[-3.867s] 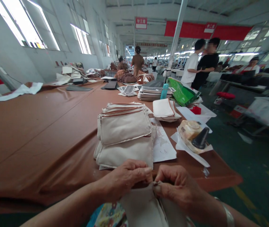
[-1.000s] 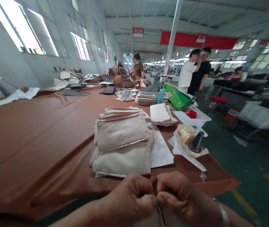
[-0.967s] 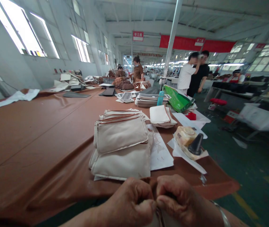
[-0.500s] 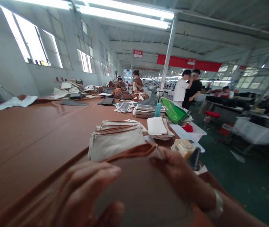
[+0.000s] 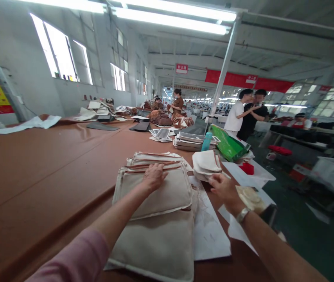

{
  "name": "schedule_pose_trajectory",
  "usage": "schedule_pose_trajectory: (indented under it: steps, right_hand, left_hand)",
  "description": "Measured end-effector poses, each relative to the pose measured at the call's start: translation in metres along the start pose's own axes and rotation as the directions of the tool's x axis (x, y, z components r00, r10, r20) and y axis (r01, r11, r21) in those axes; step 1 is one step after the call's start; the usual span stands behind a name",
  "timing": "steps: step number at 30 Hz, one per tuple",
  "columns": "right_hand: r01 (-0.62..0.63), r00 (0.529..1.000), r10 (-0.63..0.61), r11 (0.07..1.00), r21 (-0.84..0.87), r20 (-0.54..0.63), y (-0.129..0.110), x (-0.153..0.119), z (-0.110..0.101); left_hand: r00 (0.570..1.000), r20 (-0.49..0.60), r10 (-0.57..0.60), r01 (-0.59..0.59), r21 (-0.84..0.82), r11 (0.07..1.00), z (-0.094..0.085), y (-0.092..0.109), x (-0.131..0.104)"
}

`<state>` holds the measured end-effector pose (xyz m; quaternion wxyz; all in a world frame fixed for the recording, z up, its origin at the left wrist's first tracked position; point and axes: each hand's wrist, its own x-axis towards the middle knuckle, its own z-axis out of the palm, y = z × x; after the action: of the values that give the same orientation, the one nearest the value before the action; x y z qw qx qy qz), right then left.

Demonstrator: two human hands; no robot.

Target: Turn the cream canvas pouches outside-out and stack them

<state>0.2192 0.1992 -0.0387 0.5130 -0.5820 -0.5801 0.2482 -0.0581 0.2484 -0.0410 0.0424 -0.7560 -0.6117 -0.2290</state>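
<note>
Beige pieces under left hand; red sign reads "针三组".

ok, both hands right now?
Left hand: on the beige panel stack, grip unclear.
Right hand: at the smaller panel stack, grip can't be told.

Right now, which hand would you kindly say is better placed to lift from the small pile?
Probably the right hand: it is at the near edge of the small pile, while the left hand is over the larger stack.

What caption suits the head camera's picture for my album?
Left hand on stitched beige panels, right hand at a smaller stack, on a brown-covered worktable.
</note>
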Motion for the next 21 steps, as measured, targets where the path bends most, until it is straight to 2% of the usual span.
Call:
schedule_pose_trajectory:
  steps: [2,4,7,10,12,14,16,18,19,21]
  right_hand:
    - [-0.017,0.998,0.013,0.998,0.063,0.065,0.01,-0.015,0.019]
    - [-0.005,0.997,-0.005,0.99,0.142,0.071,0.011,-0.02,0.032]
    - [0.039,0.998,-0.048,0.966,0.255,0.031,0.002,-0.007,0.04]
    - [0.092,0.992,-0.116,0.94,0.329,0.054,-0.013,0.019,0.048]
    - [0.125,0.972,-0.185,0.929,0.348,0.146,-0.02,0.036,0.059]
    - [0.153,0.928,-0.251,0.931,0.33,0.277,-0.02,0.049,0.075]
    - [0.188,0.874,-0.289,0.942,0.278,0.39,-0.013,0.055,0.095]
    - [0.236,0.837,-0.306,0.95,0.205,0.453,0.0,0.054,0.114]
    - [0.265,0.826,-0.313,0.95,0.167,0.468,0.008,0.05,0.123]
    - [0.32,0.814,-0.324,0.943,0.093,0.482,0.022,0.04,0.137]
  left_hand:
    - [0.999,0.024,0.021,-0.021,0.001,1.0,0.014,0.008,0.014]
    - [0.998,0.024,0.059,-0.059,0.0,0.998,0.021,0.016,0.021]
    - [0.989,-0.004,0.145,-0.145,0.0,0.989,0.021,0.023,0.017]
    - [0.971,-0.03,0.239,-0.239,0.004,0.971,0.012,0.024,-0.008]
    - [0.958,-0.035,0.283,-0.283,0.004,0.959,0.004,0.025,-0.034]
    - [0.953,-0.071,0.295,-0.297,-0.027,0.954,-0.006,0.028,-0.064]
    - [0.959,-0.193,0.21,-0.247,-0.196,0.949,-0.022,0.029,-0.095]
    - [0.973,-0.228,0.014,-0.083,-0.293,0.953,-0.047,0.028,-0.122]
    - [0.968,-0.23,-0.1,0.024,-0.314,0.949,-0.064,0.025,-0.133]
    - [0.92,-0.225,-0.321,0.232,-0.351,0.907,-0.103,0.017,-0.152]
